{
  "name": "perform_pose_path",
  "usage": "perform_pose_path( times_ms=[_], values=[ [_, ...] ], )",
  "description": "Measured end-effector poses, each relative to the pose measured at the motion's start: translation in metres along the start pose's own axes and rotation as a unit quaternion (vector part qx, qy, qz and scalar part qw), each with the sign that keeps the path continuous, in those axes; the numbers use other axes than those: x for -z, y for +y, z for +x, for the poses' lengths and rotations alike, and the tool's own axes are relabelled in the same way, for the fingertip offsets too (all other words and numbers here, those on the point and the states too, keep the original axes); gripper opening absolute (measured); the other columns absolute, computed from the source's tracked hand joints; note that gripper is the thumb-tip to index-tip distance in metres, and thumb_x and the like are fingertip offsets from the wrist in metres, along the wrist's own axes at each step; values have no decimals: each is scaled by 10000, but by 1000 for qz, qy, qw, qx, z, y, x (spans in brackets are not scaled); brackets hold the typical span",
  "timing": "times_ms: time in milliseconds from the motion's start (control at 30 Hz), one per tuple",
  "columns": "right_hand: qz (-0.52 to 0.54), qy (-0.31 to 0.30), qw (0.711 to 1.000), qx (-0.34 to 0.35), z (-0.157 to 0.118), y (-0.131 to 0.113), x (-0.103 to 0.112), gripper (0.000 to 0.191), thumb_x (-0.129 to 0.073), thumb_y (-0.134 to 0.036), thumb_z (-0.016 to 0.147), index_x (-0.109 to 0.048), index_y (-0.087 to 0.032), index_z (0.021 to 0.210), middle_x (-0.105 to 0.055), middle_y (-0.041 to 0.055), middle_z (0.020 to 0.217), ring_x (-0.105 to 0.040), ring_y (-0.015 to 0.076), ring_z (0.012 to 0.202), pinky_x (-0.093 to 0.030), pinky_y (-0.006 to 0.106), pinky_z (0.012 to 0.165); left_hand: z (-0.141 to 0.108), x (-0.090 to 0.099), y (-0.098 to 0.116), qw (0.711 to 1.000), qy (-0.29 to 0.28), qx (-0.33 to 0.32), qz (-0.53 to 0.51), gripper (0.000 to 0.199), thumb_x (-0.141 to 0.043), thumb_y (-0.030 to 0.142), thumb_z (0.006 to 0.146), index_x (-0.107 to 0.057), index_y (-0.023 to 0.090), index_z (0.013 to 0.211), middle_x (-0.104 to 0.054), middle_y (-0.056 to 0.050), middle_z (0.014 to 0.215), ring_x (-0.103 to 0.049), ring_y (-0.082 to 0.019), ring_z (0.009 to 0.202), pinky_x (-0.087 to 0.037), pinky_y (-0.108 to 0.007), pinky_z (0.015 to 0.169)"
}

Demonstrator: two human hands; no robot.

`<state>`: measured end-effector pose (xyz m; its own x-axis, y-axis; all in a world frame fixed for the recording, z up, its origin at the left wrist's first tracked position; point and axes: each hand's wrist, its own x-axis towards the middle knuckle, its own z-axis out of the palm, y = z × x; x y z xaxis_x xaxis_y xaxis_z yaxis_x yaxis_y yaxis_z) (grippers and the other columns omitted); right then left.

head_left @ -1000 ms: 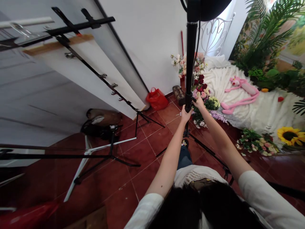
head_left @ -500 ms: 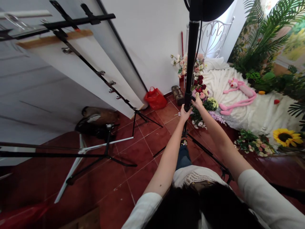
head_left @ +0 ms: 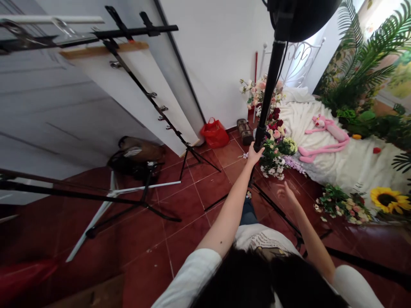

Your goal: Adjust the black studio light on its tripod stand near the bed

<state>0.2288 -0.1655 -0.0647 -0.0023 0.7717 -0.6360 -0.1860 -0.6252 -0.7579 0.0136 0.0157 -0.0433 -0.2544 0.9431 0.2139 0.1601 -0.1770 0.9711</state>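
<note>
A tall black stand [head_left: 268,90] rises in front of me, with a large dark lamp head [head_left: 305,19] at its top and spread legs on the floor. My left hand [head_left: 255,155] is wrapped round the pole just below its dark collar. My right hand [head_left: 287,192] is off the pole, lower and to its right, over the floor tiles. Its fingers are apart and nothing shows in them. A thin cable hangs beside the upper pole.
Flowers [head_left: 272,149] stand close behind the pole. A pink plush toy [head_left: 332,132] lies on white cloth [head_left: 308,113]. Leftward are a clamped white board [head_left: 160,90], a red bag [head_left: 215,133], a white stand leg [head_left: 93,226] and black stand legs. A sunflower [head_left: 388,199] is at the right.
My right hand has let go of the pole's knob area and moved down and right. My left hand stays on the pole. The view has shifted, and the pole top leans further right.
</note>
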Motion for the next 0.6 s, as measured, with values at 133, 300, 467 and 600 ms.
perform_pose_path(
  times_ms=[133,300,467,600],
  values=[
    [101,93,990,2,-42,52,61,421,-550,-610,887,-672,-218,976,-686,6,644,-664,139,587,-547,249,635,-11,3,12,997,9,26,72,457,-694,399,829,-526,184,1196,-708,-102,1081,-682,-241,1059,-532,-377,949],
    [199,205,957,55,-94,78,116,456,-561,-644,847,-677,-226,988,-665,-27,635,-610,105,512,-544,242,606,-40,6,22,973,27,61,219,500,-529,410,935,-419,171,1360,-637,-188,1296,-631,-292,1206,-503,-392,998],
    [272,248,917,154,-144,73,136,447,-594,-671,826,-686,-249,940,-650,-30,617,-608,101,523,-548,215,581,-90,-13,12,930,29,186,315,548,-486,204,909,-359,45,1418,-481,-315,1424,-513,-350,1345,-446,-428,1049],
    [300,280,887,212,-183,79,136,464,-593,-687,827,-696,-245,926,-653,-16,619,-616,114,532,-551,218,563,-141,-64,12,911,-142,241,303,368,-559,196,867,-547,50,1204,-611,-313,1240,-626,-363,1188,-485,-433,943]
  ],
)
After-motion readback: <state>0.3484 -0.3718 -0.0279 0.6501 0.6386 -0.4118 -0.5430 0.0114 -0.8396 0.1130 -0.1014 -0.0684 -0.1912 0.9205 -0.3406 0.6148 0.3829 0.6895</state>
